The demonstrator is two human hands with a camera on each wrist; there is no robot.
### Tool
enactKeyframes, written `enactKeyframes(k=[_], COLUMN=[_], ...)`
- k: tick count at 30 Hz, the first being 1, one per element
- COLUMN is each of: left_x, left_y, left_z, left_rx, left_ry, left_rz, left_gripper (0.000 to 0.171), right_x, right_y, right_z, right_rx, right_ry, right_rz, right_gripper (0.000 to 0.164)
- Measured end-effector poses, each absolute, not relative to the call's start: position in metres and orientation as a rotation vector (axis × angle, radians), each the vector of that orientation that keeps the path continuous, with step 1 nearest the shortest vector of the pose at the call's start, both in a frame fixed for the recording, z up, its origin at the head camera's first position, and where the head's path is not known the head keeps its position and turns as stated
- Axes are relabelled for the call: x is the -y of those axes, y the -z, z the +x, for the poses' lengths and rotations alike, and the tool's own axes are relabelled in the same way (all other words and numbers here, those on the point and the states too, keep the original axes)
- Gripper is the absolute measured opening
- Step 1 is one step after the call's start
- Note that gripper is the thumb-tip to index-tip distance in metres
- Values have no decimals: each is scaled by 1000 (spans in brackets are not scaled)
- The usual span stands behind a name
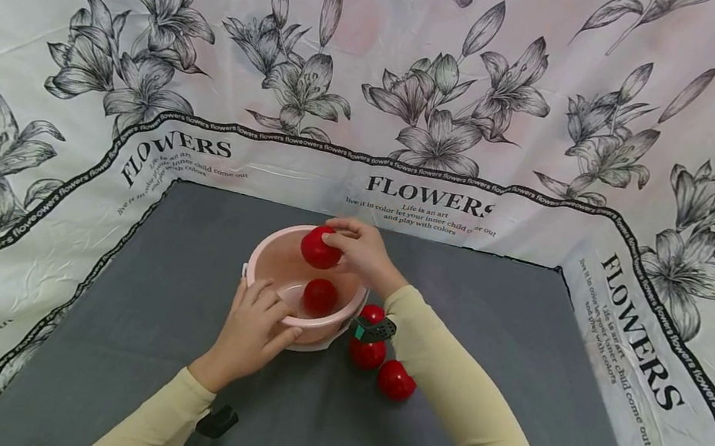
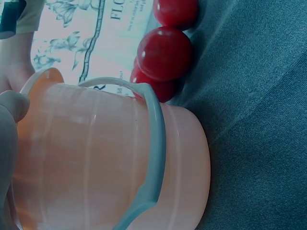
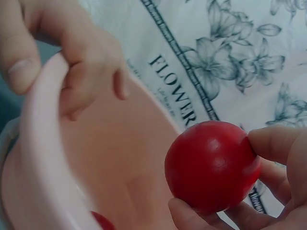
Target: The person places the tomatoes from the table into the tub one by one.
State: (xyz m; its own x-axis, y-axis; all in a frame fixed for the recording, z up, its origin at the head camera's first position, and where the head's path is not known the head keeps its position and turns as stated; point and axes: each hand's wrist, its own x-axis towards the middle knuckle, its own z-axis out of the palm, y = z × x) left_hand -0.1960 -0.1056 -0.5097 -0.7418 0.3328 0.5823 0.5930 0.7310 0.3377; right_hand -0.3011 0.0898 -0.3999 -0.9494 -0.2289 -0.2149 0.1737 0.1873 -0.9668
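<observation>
A pink bucket (image 1: 268, 256) stands on the grey cloth, its opening facing up. My left hand (image 1: 252, 331) grips its near-left rim, fingers over the inside and thumb outside, as the right wrist view (image 3: 91, 57) also shows. Above the bucket's opening, my right hand (image 1: 363, 251) holds a shiny red ball (image 1: 322, 247) between thumb and fingers. This held ball (image 3: 213, 165) touches neither rim nor wall. Another red ball (image 1: 320, 297) lies on the bucket's floor. The bucket's handle (image 2: 156, 143) hangs down along its outer side.
Just right of the bucket, three red balls lie in a row: a far one (image 1: 373, 314) partly behind the right wrist's strap, a middle one (image 1: 368, 355) and a near one (image 1: 397, 381). A flower-printed cloth (image 1: 440, 142) rises behind the grey surface (image 1: 483, 313).
</observation>
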Motion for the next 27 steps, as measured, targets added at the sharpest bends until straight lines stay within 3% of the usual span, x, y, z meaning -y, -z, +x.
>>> enactKeyframes(k=[27], left_x=[105], left_y=[510], left_z=[-196], left_rx=[2390], left_ry=[697], left_rz=[-715], left_gripper=[20], right_x=[-62], right_y=[449], right_z=[-305], right_rx=[-2295], right_ry=[1568], right_rz=[36], right_gripper=[36])
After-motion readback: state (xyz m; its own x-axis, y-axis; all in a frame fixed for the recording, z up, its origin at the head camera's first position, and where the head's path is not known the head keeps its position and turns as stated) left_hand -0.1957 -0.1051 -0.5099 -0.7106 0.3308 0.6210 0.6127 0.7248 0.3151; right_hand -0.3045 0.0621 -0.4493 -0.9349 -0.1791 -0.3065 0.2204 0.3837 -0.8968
